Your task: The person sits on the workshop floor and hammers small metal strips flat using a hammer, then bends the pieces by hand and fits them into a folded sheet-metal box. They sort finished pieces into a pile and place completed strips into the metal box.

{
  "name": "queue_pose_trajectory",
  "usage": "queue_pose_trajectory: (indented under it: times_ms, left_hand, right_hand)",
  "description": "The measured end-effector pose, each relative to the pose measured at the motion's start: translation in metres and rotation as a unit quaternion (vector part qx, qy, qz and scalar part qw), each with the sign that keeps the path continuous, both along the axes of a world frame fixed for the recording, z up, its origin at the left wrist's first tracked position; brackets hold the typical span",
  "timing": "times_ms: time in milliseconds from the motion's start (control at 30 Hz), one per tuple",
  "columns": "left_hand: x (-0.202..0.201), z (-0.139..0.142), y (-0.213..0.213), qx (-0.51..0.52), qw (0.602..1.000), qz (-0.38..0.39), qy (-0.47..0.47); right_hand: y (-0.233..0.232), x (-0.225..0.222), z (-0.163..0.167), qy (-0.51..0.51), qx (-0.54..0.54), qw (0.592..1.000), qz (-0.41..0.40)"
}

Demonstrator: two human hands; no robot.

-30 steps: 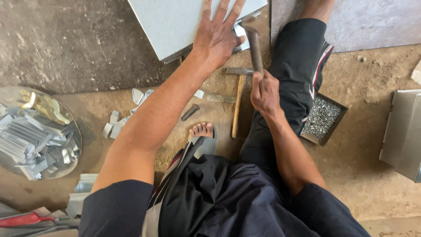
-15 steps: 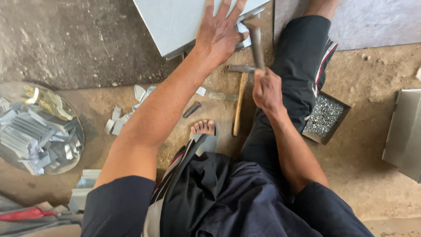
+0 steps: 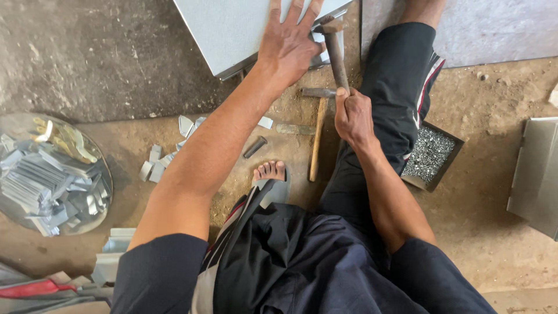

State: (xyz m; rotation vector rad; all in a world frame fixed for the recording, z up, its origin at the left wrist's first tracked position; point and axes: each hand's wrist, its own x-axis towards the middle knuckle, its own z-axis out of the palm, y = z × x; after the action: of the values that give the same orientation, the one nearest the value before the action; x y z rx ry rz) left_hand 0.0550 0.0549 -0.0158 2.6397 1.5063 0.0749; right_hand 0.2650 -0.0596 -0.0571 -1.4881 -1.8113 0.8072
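Observation:
My left hand point(image 3: 290, 43) lies flat with spread fingers on the corner of a grey sheet-metal panel point(image 3: 232, 29) that rests on the ground. My right hand point(image 3: 351, 113) grips the wooden handle of a hammer point(image 3: 335, 49). The hammer's head points up at the panel's near edge, beside my left fingers. A second hammer point(image 3: 317, 136) with a wooden handle lies on the dirt just below, between my hands and my bare foot point(image 3: 268, 171).
A round metal bowl point(image 3: 102, 200) of small cut metal strips sits at the left. Loose metal pieces point(image 3: 157, 166) and a short metal punch point(image 3: 254, 147) lie on the dirt. A tray of small rivets point(image 3: 430, 154) is by my right leg. Another metal sheet point(image 3: 537, 174) lies far right.
The hammer in my right hand has shifted slightly up toward the panel edge. My left hand stays pressed on the panel.

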Motion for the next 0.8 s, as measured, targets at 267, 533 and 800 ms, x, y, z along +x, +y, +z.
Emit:
queue_pose_trajectory:
  times_ms: [267,533,800]
  left_hand:
    - [0.000,0.015,0.001,0.020,1.000,-0.001,-0.001]
    - [0.004,-0.006,0.002,-0.006,0.991,0.045,-0.123]
    - [0.001,-0.012,-0.004,0.075,0.989,0.017,-0.129]
  right_hand:
    - [0.005,0.013,0.014,0.172,-0.210,0.955,-0.119]
    - [0.011,0.210,0.016,-0.155,-0.215,0.907,-0.326]
    - [-0.054,0.257,-0.035,-0.392,0.090,0.895,-0.192]
